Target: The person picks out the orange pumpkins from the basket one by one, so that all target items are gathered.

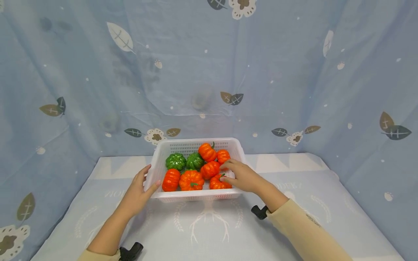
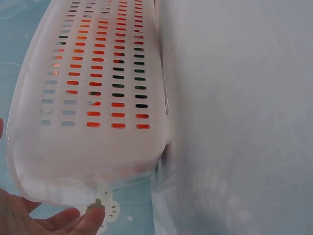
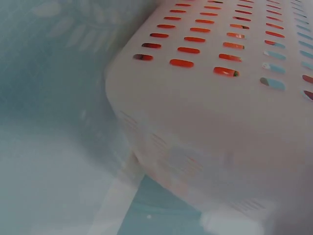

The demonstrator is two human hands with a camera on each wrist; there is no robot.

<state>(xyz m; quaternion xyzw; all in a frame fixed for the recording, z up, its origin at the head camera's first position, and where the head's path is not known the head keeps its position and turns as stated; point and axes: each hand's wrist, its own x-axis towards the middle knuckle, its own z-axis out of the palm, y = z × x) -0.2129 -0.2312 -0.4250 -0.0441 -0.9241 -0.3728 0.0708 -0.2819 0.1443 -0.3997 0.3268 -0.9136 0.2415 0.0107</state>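
In the basket (image 1: 196,194), the front-right pumpkin (image 1: 218,185) sat under the right hand (image 1: 243,176), whose thumb and fingers stood apart, hemmed by other orange pumpkins (image 1: 191,180), two green ones (image 1: 175,161) farther left, while the left hand (image 1: 138,192) spread its fingers beside the left rim.

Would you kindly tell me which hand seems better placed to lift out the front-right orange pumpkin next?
Probably the right hand: it reaches over the right side of the basket, close to that orange pumpkin. The left hand is at the basket's left end.
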